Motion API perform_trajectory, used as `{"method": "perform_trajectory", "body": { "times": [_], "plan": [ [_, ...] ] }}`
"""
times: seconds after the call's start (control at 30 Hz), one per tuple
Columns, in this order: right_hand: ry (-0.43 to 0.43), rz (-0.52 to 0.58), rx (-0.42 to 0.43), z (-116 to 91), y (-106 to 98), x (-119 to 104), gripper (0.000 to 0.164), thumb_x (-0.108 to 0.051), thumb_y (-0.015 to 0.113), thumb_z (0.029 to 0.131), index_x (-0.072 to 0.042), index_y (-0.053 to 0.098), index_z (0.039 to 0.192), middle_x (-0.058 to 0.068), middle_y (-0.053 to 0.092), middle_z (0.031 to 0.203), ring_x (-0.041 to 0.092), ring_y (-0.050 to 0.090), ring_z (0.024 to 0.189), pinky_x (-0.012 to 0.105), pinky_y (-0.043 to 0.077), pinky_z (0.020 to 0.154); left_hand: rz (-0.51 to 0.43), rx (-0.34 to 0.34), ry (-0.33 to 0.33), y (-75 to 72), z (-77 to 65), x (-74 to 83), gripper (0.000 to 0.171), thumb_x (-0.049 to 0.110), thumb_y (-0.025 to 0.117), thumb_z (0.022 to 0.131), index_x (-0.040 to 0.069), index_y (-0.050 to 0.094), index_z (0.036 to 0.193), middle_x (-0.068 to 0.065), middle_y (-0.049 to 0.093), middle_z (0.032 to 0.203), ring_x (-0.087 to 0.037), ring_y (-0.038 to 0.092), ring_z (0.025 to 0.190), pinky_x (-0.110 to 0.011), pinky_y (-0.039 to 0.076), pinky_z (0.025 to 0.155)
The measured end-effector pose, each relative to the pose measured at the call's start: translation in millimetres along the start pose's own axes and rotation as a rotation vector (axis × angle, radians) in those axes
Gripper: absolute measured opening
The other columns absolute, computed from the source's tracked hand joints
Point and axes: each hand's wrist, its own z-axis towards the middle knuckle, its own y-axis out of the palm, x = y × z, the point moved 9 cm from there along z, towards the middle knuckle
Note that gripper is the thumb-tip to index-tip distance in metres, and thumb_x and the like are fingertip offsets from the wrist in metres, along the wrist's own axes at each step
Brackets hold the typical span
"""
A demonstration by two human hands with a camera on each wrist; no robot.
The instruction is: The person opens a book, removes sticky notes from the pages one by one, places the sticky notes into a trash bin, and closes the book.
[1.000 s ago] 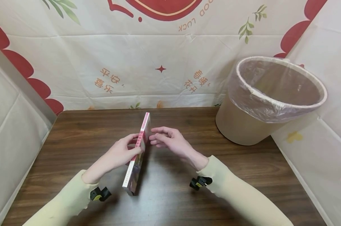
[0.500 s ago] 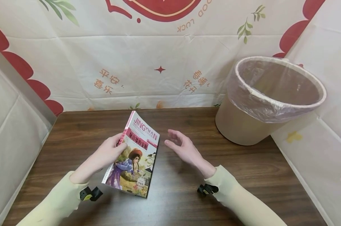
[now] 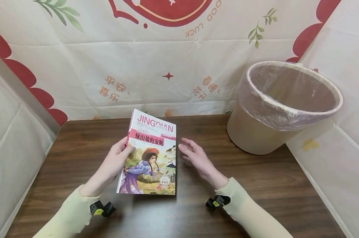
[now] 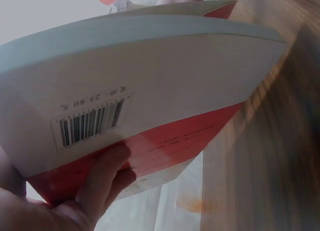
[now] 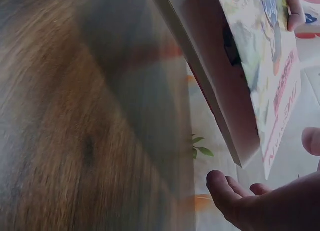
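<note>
A paperback book (image 3: 155, 168) with a girl in a red hat on its cover faces up, tilted above the table. My left hand (image 3: 111, 162) grips it by the spine side, thumb on the front cover. In the left wrist view, the fingers (image 4: 102, 176) lie across the back cover (image 4: 175, 76), which bears a barcode and a red band. My right hand (image 3: 200, 162) hovers just right of the book, fingers loosely bent, holding nothing. The right wrist view shows the front cover (image 5: 275, 56) standing slightly away from the pages.
A beige bin (image 3: 250, 135) lined with a clear plastic bag stands at the right rear of the brown wooden table (image 3: 78, 145). Printed white cloth (image 3: 149, 59) hangs behind the table and along both sides.
The book was edge-on with its spine up, and my left hand has turned it so the front cover faces up. My right hand has drawn off to the right, away from the cover.
</note>
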Motion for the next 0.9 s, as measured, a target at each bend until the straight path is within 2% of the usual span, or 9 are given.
{"method": "perform_trajectory", "body": {
  "times": [0.3,0.6,0.73,0.9],
  "plan": [
    [0.020,0.070,-0.009,2,-4,-6,0.070,-0.040,0.061,0.092,-0.005,0.037,0.147,0.012,0.047,0.140,0.027,0.046,0.127,0.049,0.035,0.104,-0.226,0.035,-0.026,14.6,4.6,-8.2,0.045,0.005,0.037,0.096,-0.002,0.041,0.140,-0.012,0.063,0.101,-0.015,0.064,0.080,-0.030,0.054,0.070],
    [0.057,0.050,-0.048,1,-7,-9,0.068,-0.049,0.059,0.091,-0.010,0.041,0.144,0.012,0.060,0.120,0.024,0.058,0.106,0.041,0.042,0.093,-0.370,0.061,0.001,25.4,9.3,-13.5,0.044,0.005,0.037,0.094,-0.002,0.042,0.137,-0.006,0.064,0.097,-0.014,0.064,0.079,-0.029,0.054,0.068],
    [0.084,0.055,-0.061,2,-9,-5,0.064,-0.049,0.057,0.092,-0.007,0.047,0.139,0.011,0.064,0.114,0.020,0.063,0.098,0.033,0.048,0.084,-0.422,0.059,0.002,29.4,12.2,-17.5,0.043,0.006,0.037,0.094,-0.001,0.043,0.137,-0.006,0.064,0.096,-0.015,0.064,0.079,-0.029,0.054,0.068],
    [0.116,0.165,-0.045,3,-17,0,0.056,-0.040,0.059,0.094,0.003,0.054,0.129,0.010,0.066,0.107,0.020,0.064,0.095,0.034,0.051,0.082,-0.481,0.051,-0.010,35.6,15.3,-23.5,0.045,0.008,0.038,0.094,-0.001,0.042,0.137,-0.007,0.064,0.096,-0.015,0.065,0.078,-0.029,0.054,0.068]
  ]
}}
